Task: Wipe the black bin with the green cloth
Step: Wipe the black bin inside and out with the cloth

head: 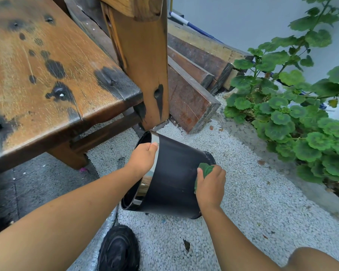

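The black bin (172, 177) is tipped on its side above the white gravel, its open mouth facing left and its base to the right. My left hand (143, 159) grips the bin's rim at the top of the mouth, fingers curled over the edge. My right hand (210, 187) holds the green cloth (205, 170) and presses it against the bin's outer wall near the base. Most of the cloth is hidden under my fingers.
A stained wooden bench (53, 75) stands to the left, its leg post (145, 71) just behind the bin. Timber planks (192, 89) lie at the back. A leafy green plant (294, 114) fills the right. My black shoe (118, 249) is below the bin.
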The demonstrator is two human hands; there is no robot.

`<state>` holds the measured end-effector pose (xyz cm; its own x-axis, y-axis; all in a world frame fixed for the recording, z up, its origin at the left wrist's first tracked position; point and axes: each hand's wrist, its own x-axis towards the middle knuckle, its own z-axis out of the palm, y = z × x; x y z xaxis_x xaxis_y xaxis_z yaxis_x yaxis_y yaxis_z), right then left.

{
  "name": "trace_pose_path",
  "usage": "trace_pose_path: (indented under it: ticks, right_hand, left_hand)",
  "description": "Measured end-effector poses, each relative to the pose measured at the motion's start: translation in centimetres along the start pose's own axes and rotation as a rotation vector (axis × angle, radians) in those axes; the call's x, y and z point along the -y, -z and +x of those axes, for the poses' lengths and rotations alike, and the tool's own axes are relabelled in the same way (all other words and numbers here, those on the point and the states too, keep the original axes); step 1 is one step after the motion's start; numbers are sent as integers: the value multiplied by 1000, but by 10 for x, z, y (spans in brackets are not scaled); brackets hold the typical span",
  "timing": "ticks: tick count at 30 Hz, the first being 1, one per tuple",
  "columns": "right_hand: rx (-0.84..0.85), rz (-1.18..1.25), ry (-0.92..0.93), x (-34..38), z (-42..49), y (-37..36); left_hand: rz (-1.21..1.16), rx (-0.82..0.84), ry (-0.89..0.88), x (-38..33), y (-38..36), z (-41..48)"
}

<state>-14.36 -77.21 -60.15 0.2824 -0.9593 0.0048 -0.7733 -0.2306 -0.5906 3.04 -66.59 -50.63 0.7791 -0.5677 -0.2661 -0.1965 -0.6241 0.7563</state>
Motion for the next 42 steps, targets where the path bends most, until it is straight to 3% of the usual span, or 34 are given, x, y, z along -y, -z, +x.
trace_pose_path:
  ticks: [4,7,12,18,28,36,42]
  right_hand:
    - [18,100,-71,6,3,10]
    - [28,361,-111,16,-9,21]
    - [215,745,-106,43,-56,29]
    - [237,876,-147,75,-90,13]
    - [109,714,-28,55,-87,-11]
    - [76,629,-278,-1,-58,-9]
    - [66,632,-361,-27,-44,9]
  left_hand:
    - [4,-20,9,1,-3,2]
    - [10,-45,24,3,-3,4]
    - [0,-49,24,4,-5,5]
    - [28,-26,-21,-9,-12,5]
    - [59,-50,33,-3,-5,11]
    - [34,-51,84,9,6,14]
    - [-34,-60,170,12,3,14]
